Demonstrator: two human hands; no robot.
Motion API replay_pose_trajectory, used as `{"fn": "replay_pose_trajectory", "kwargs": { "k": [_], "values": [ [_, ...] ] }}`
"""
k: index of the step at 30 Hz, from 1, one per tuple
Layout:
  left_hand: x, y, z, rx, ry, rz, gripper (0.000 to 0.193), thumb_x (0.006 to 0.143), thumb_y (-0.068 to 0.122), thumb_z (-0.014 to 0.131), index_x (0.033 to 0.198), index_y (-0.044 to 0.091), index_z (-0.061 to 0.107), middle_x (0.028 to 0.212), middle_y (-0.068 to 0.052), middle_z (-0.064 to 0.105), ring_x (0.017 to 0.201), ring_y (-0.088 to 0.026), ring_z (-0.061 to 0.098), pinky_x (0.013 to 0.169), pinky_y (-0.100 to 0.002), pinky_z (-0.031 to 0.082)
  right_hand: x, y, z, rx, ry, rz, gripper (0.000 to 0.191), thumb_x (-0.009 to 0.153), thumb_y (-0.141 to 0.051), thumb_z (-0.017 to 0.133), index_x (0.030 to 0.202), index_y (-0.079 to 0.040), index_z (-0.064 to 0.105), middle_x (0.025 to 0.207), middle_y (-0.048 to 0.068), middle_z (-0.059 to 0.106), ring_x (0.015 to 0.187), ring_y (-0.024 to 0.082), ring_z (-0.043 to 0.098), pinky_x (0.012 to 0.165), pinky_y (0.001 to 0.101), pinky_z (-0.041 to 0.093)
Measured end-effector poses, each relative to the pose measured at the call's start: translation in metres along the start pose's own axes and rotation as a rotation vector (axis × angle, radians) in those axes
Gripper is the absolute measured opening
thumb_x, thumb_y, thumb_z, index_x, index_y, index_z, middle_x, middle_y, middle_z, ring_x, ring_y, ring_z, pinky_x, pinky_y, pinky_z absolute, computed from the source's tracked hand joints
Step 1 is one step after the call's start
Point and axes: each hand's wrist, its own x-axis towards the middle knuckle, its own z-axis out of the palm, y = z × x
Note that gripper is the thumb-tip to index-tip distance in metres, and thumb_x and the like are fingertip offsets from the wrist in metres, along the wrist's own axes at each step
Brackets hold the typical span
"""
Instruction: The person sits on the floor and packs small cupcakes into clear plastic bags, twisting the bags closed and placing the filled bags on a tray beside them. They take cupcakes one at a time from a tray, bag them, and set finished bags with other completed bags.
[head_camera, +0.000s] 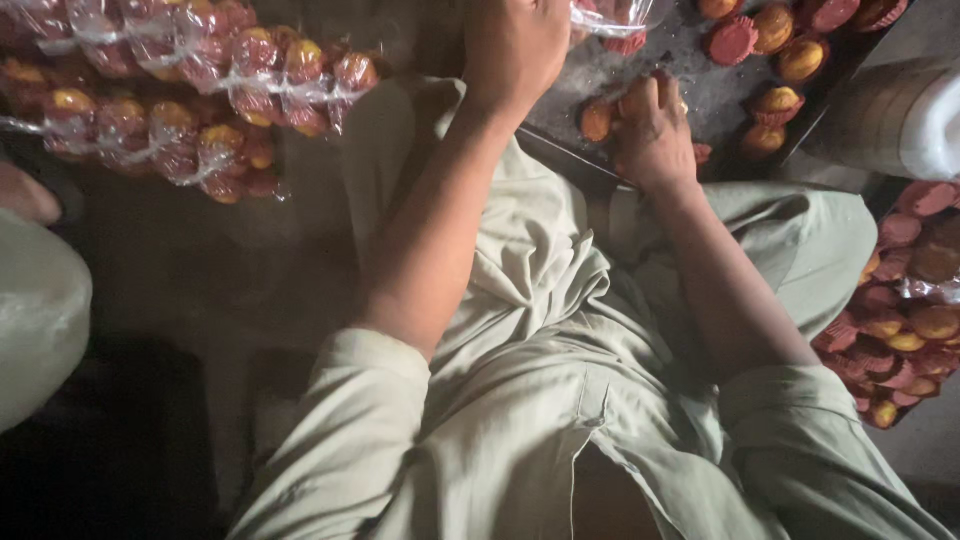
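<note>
Seen from above, the person is seated, with both bare forearms reaching forward over the lap from short pale-green sleeves (380, 400).

Left hand (515, 45): the arm runs straight up from the elbow, wrist slightly bent, back of the hand toward the camera. The fingers are curled shut on the edge of a clear bag (610, 20) at the top edge of view; the fingertips are hidden, but the plastic comes out from under the hand.

Right hand (652, 135): the forearm angles in from the right, and the hand lies knuckles-up on the near edge of a dark tray (700, 90). The fingers are bent over a small cake (632, 100) (yellow top, red paper cup). Whether the grip is fully closed, I cannot tell. Another cake (597, 120) lies just left of this hand on the tray.

The hands are apart, left above and left of the right.

More cakes (780, 45) are scattered toward the tray's far right corner. Filled bags (190, 90) of the same cakes are piled at upper left, off the tray. A loose heap (900, 320) sits by the right knee. A white container (900, 115) stands at the right edge.
</note>
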Motion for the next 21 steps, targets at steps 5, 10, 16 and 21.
{"fn": "replay_pose_trajectory", "kwargs": {
  "k": [5, 10, 16, 21],
  "values": [
    [0.008, 0.012, -0.007, -0.215, -0.011, -0.111, 0.025, 0.095, 0.013, 0.056, 0.075, 0.003, 0.068, 0.061, -0.011, 0.070, 0.053, -0.023, 0.072, 0.050, -0.036, 0.052, -0.001, 0.003, 0.003, -0.018, 0.117, -0.101, 0.049, 0.095, -0.009, 0.076, 0.134, -0.003, 0.048, 0.143, 0.032, 0.044, 0.121, 0.055, 0.051, 0.098, 0.0573, 0.047],
    [0.015, 0.023, -0.009, -0.312, -0.056, -0.126, 0.024, 0.095, 0.008, 0.055, 0.075, 0.003, 0.067, 0.065, -0.009, 0.072, 0.058, -0.022, 0.074, 0.057, -0.036, 0.055, 0.016, 0.023, 0.000, 0.030, 0.033, -0.009, 0.049, 0.093, -0.004, 0.071, 0.136, -0.005, 0.047, 0.129, 0.025, 0.055, 0.115, 0.048, 0.056, 0.096, 0.0528, 0.051],
    [0.020, 0.025, -0.005, -0.261, -0.060, -0.123, 0.013, 0.094, 0.002, 0.054, 0.086, 0.002, 0.063, 0.074, -0.011, 0.072, 0.068, -0.024, 0.074, 0.063, -0.038, 0.055, 0.069, 0.038, 0.003, 0.196, 0.306, -0.102, 0.075, 0.089, 0.001, 0.070, 0.151, 0.006, 0.028, 0.140, 0.029, 0.056, 0.126, 0.048, 0.056, 0.105, 0.0519, 0.051],
    [0.028, 0.024, -0.003, -0.180, -0.038, -0.064, 0.011, 0.094, 0.000, 0.052, 0.091, 0.005, 0.062, 0.080, -0.010, 0.071, 0.076, -0.027, 0.073, 0.068, -0.039, 0.056, 0.100, 0.041, 0.007, 0.046, 0.190, -0.306, 0.079, 0.088, -0.005, 0.080, 0.150, 0.001, 0.031, 0.147, 0.039, 0.038, 0.135, 0.054, 0.048, 0.114, 0.0527, 0.048]
  ]
}}
